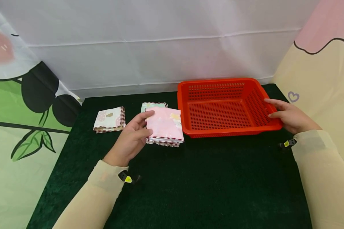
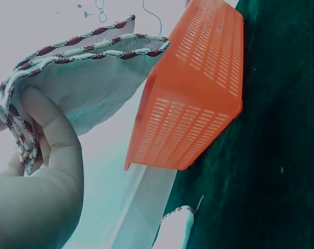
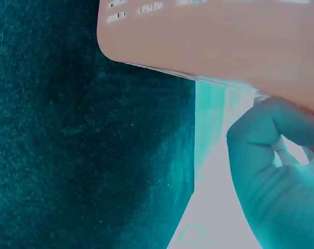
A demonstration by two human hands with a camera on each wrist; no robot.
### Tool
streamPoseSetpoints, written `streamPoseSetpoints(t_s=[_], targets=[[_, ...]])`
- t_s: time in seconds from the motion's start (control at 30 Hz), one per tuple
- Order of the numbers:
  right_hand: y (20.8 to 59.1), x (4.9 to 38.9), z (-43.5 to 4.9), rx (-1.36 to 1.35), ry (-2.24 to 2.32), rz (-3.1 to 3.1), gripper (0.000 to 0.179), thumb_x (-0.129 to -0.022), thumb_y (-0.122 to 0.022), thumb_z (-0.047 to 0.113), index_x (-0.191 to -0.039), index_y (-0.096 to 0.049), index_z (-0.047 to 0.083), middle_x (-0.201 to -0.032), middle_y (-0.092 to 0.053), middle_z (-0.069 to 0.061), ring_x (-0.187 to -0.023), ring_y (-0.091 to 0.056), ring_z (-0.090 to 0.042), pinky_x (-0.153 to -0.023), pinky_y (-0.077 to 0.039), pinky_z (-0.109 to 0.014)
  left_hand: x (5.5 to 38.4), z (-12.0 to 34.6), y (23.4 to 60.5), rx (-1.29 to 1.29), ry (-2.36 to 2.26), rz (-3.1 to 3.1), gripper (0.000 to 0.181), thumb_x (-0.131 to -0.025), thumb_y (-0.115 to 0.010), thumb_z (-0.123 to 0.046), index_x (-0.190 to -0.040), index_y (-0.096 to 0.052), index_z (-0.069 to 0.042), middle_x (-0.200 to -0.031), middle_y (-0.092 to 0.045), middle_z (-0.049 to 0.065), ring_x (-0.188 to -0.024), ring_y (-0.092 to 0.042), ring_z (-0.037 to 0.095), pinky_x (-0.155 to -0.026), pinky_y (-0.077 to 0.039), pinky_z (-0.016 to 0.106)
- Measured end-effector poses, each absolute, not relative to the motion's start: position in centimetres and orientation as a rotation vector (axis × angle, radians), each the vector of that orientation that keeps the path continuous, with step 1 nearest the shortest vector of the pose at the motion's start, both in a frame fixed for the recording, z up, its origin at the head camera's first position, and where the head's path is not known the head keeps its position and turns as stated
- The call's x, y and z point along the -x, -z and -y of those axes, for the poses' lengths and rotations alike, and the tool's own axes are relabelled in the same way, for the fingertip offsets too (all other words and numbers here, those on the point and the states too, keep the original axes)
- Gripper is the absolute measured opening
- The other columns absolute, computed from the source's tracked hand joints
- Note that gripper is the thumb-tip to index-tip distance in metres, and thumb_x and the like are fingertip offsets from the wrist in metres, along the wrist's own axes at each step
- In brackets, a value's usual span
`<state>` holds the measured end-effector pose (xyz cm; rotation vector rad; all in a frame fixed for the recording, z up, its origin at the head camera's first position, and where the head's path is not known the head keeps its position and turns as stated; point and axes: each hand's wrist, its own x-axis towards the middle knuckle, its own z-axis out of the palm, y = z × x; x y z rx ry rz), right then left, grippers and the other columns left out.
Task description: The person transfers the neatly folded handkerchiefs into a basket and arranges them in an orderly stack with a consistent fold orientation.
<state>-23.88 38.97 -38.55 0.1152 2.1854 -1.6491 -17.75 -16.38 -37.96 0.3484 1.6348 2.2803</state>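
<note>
Head view shows the left hand pinching a folded pink cloth with dark-red-and-white edging between thumb and fingers, just beside the left end of a red rectangular perforated plastic basket. The right hand grips the basket's right rim with its fingers. Folding looks finished on every cloth visible, while no cloth lies on the basket's floor, so the work seems near its start. Two others remain unheld: a folded white printed cloth at left on the dark green fabric-covered counter, and a folded pale green cloth, mostly hidden behind the pink one.
</note>
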Motion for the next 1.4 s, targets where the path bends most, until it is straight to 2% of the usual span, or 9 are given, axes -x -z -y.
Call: streamPoseSetpoints(t_s=[0.23, 0.43, 0.87, 1.17, 1.4], targets=[[38.5, 23.7, -39.1, -0.112, 1.665, -2.175, 0.069, -0.109, -0.046, 0.006, -0.167, -0.014, 0.025, -0.165, -0.014, -0.011, -0.128, -0.042, -0.019, -0.096, -0.054, -0.026, 18.3, 15.2, 37.6, -0.37, -2.316, -1.607, 0.059, -0.101, -0.051, 0.01, -0.155, -0.039, -0.012, -0.16, -0.03, 0.007, -0.131, -0.044, 0.028, -0.1, -0.053, 0.029], [38.4, 23.7, -39.1, -0.111, 1.671, -2.168, 0.07, -0.109, -0.047, 0.007, -0.167, -0.014, 0.027, -0.165, -0.013, -0.011, -0.129, -0.042, -0.02, -0.096, -0.054, -0.028, 18.8, 14.1, 37.2, -0.379, -2.343, -1.559, 0.059, -0.099, -0.051, 0.011, -0.153, -0.041, -0.011, -0.159, -0.031, 0.008, -0.13, -0.044, 0.029, -0.099, -0.053, 0.03], [38.4, 23.7, -39.0, -0.119, 1.661, -2.177, 0.07, -0.109, -0.047, 0.007, -0.167, -0.014, 0.026, -0.164, -0.016, -0.012, -0.122, -0.051, -0.014, -0.095, -0.055, -0.028, 19.9, 11.6, 36.3, -0.414, -2.323, -1.516, 0.057, -0.1, -0.056, 0.006, -0.153, -0.044, -0.013, -0.159, -0.034, 0.006, -0.134, -0.043, 0.03, -0.099, -0.053, 0.03], [38.4, 23.7, -38.9, -0.128, 1.667, -2.167, 0.071, -0.108, -0.047, 0.006, -0.167, -0.013, 0.027, -0.166, -0.012, -0.012, -0.131, -0.041, -0.023, -0.097, -0.053, -0.028, 20.9, 10.1, 36.4, -0.39, -2.362, -1.466, 0.057, -0.099, -0.054, 0.008, -0.152, -0.044, -0.011, -0.156, -0.037, 0.009, -0.129, -0.046, 0.029, -0.098, -0.054, 0.03], [38.6, 23.7, -39.0, -0.122, 1.662, -2.178, 0.071, -0.108, -0.047, 0.006, -0.167, -0.013, 0.027, -0.167, -0.011, -0.012, -0.131, -0.04, -0.022, -0.097, -0.053, -0.027, 21.6, 8.8, 36.3, -0.423, -2.355, -1.461, 0.056, -0.099, -0.053, 0.009, -0.151, -0.044, -0.01, -0.156, -0.038, 0.009, -0.128, -0.046, 0.028, -0.098, -0.054, 0.03]])
